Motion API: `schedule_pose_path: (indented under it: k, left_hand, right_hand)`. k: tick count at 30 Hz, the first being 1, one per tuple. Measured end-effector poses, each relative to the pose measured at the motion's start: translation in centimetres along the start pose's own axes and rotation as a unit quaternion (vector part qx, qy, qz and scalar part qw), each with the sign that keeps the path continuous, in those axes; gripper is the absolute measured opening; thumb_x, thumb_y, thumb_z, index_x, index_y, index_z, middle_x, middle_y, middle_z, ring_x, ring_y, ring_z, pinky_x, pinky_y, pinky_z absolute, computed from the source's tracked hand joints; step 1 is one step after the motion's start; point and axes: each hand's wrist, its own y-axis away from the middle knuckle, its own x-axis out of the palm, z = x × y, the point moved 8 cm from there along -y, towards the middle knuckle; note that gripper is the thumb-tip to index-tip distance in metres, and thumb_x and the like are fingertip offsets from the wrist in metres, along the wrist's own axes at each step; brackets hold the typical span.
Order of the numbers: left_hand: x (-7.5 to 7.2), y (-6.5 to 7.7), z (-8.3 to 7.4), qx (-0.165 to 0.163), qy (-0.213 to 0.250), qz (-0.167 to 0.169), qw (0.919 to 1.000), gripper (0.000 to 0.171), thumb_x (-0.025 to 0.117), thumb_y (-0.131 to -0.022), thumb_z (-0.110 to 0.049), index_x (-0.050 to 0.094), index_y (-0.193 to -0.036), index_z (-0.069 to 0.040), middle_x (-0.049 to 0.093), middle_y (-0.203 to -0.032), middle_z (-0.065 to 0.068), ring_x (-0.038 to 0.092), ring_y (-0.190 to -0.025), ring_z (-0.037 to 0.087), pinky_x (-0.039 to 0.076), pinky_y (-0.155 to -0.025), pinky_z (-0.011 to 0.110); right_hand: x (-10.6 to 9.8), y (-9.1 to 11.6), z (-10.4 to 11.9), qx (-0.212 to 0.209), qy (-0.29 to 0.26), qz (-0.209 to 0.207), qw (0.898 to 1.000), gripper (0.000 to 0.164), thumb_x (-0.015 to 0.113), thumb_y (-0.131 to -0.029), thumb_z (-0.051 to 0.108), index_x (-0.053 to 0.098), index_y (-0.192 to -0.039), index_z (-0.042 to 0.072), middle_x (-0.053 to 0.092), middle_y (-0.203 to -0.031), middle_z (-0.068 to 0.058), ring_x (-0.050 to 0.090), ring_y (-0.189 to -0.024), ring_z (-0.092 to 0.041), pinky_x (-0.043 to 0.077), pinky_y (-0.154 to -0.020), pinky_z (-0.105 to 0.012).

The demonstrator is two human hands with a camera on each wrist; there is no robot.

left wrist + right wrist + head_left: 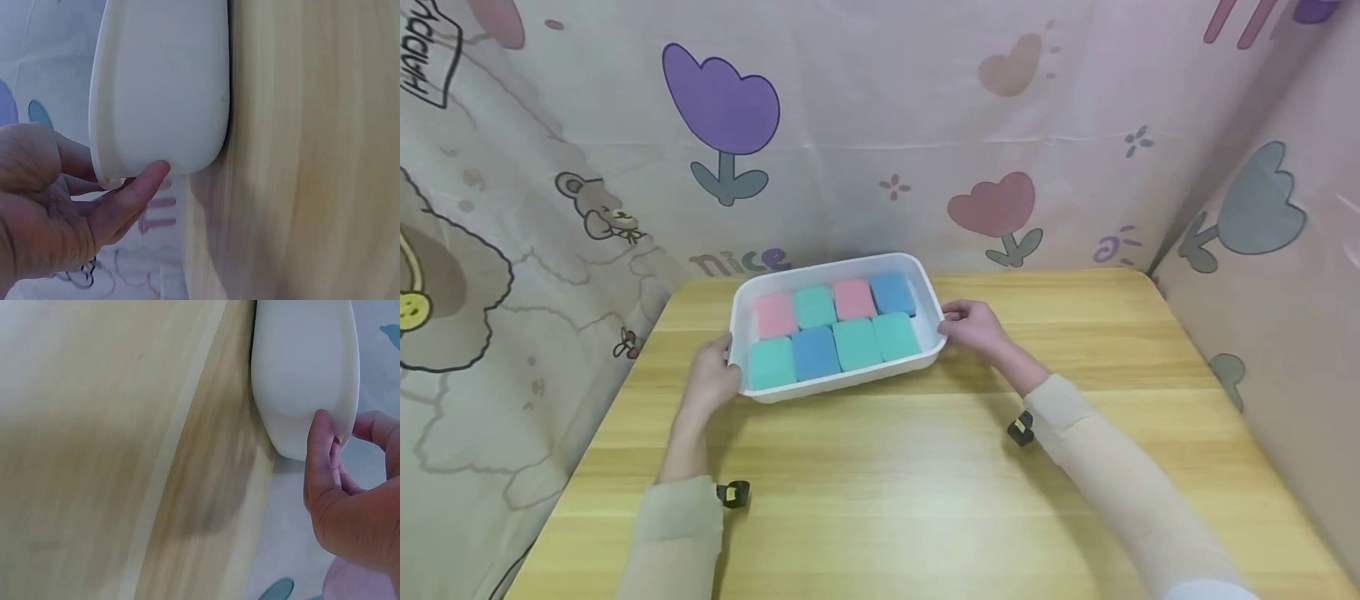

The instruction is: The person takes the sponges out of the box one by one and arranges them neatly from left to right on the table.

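- A white tray (928, 333) sits near the back edge of a wooden table (880, 475), left of centre, its right end angled slightly further back than its left. Its base is at the tabletop; whether it is lifted a little, I cannot tell.
- Eight blocks lie in it in two rows. Back row, left to right: a pink block (775, 315), a green block (815, 307), a second pink block (853, 299) and a blue block (892, 294).
- Front row, left to right: green, blue (816, 353), green, green. A strip of bare tray floor shows at the right end.
- A person's left hand (711, 375) pinches the tray's left end, thumb against the outer wall and bent fingers at the rim.
- The right hand (981, 327) pinches the right end the same way, thumb on the outer wall, fingers at the rim. In both hands the fingertips are partly hidden.
- Both arms wear pale sleeves (673, 533), with a small black device (733, 493) beside the left wrist and another (1021, 429) beside the right.
- Behind the table hangs a pale curtain (850, 100) printed with a purple flower (722, 104), a red flower (996, 204) and a bear (598, 204).
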Motion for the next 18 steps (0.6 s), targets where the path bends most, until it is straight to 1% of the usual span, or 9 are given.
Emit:
schedule_pose_path:
  k: [2, 4, 5, 6, 9, 11, 14, 17, 18]
  left_hand:
    - [0.7, -0.7, -0.6, 0.002, 0.01, 0.009, 0.9999, 0.068, 0.039, -0.091, 0.008, 0.022, -0.157, 0.015, 0.031, -0.154, 0.043, 0.046, -0.133, 0.057, 0.048, -0.107, 0.062]
    - [1.4, -1.5, -1.1, 0.009, 0.031, 0.016, 0.9994, 0.067, 0.039, -0.093, 0.008, 0.021, -0.158, 0.014, 0.034, -0.155, 0.041, 0.052, -0.13, 0.055, 0.056, -0.1, 0.055]
    - [1.8, -1.9, -1.4, 0.011, 0.043, 0.02, 0.9988, 0.067, 0.04, -0.095, 0.007, 0.021, -0.158, 0.013, 0.036, -0.155, 0.039, 0.055, -0.127, 0.054, 0.06, -0.093, 0.051]
    - [2.1, -2.3, -1.7, 0.013, 0.053, 0.02, 0.9983, 0.066, 0.04, -0.095, 0.007, 0.022, -0.159, 0.012, 0.037, -0.155, 0.037, 0.056, -0.127, 0.053, 0.062, -0.09, 0.047]
    - [3.3, -3.7, -2.5, 0.025, 0.084, 0.023, 0.9959, 0.063, 0.041, -0.098, 0.004, 0.025, -0.159, 0.009, 0.042, -0.154, 0.035, 0.059, -0.126, 0.051, 0.065, -0.081, 0.039]
    - [4.1, -4.6, -3.0, 0.031, 0.1, 0.025, 0.9942, 0.062, 0.042, -0.099, 0.002, 0.027, -0.159, 0.008, 0.043, -0.153, 0.034, 0.06, -0.125, 0.05, 0.065, -0.078, 0.037]
    - [5.4, -5.6, -3.9, 0.037, 0.126, 0.032, 0.9908, 0.062, 0.042, -0.099, 0.002, 0.028, -0.159, 0.008, 0.042, -0.155, 0.032, 0.06, -0.125, 0.049, 0.065, -0.08, 0.038]
    - [6.6, -6.4, -4.8, 0.041, 0.138, 0.034, 0.989, 0.061, 0.043, -0.1, 0.002, 0.029, -0.159, 0.008, 0.041, -0.157, 0.03, 0.059, -0.127, 0.048, 0.063, -0.087, 0.042]
    - [7.0, -6.6, -5.1, 0.043, 0.14, 0.034, 0.9886, 0.06, 0.043, -0.1, 0.002, 0.029, -0.159, 0.008, 0.04, -0.158, 0.029, 0.059, -0.128, 0.048, 0.063, -0.089, 0.043]
  right_hand:
    - [-0.9, 0.3, -0.4, 0.005, 0.006, -0.008, 1.0, 0.05, 0.066, -0.09, 0.006, 0.057, -0.136, -0.01, 0.065, -0.122, -0.025, 0.066, -0.104, -0.031, 0.061, -0.094, -0.044]
    - [-1.9, 0.6, -0.9, 0.013, 0.007, -0.015, 1.0, 0.051, 0.066, -0.09, 0.006, 0.055, -0.138, -0.009, 0.065, -0.124, -0.025, 0.065, -0.107, -0.032, 0.06, -0.095, -0.043]
    - [-2.3, 0.8, -1.2, 0.017, 0.006, -0.018, 1.0, 0.053, 0.066, -0.09, 0.006, 0.055, -0.139, -0.009, 0.064, -0.126, -0.025, 0.065, -0.108, -0.033, 0.06, -0.095, -0.043]
    - [-2.8, 0.9, -1.5, 0.02, 0.004, -0.021, 1.0, 0.053, 0.065, -0.09, 0.006, 0.054, -0.14, -0.009, 0.064, -0.127, -0.025, 0.065, -0.109, -0.034, 0.06, -0.095, -0.042]
    - [-4.3, 1.3, -2.3, 0.029, -0.009, -0.032, 0.999, 0.054, 0.065, -0.092, 0.006, 0.052, -0.143, -0.009, 0.062, -0.13, -0.026, 0.065, -0.112, -0.036, 0.06, -0.095, -0.043]
    - [-5.3, 1.6, -2.8, 0.029, -0.013, -0.04, 0.999, 0.056, 0.064, -0.093, 0.006, 0.05, -0.144, -0.01, 0.06, -0.131, -0.027, 0.065, -0.111, -0.037, 0.06, -0.095, -0.043]
    - [-6.8, 1.9, -3.4, 0.028, -0.014, -0.054, 0.998, 0.056, 0.062, -0.094, 0.005, 0.048, -0.146, -0.01, 0.059, -0.132, -0.028, 0.065, -0.108, -0.035, 0.061, -0.094, -0.043]
    - [-8.3, 2.2, -4.0, 0.025, -0.016, -0.067, 0.997, 0.057, 0.062, -0.093, 0.005, 0.048, -0.146, -0.011, 0.059, -0.132, -0.03, 0.066, -0.102, -0.03, 0.062, -0.091, -0.039]
    - [-8.8, 2.4, -4.2, 0.024, -0.015, -0.072, 0.997, 0.057, 0.062, -0.093, 0.005, 0.048, -0.146, -0.012, 0.059, -0.132, -0.03, 0.066, -0.1, -0.028, 0.062, -0.089, -0.036]
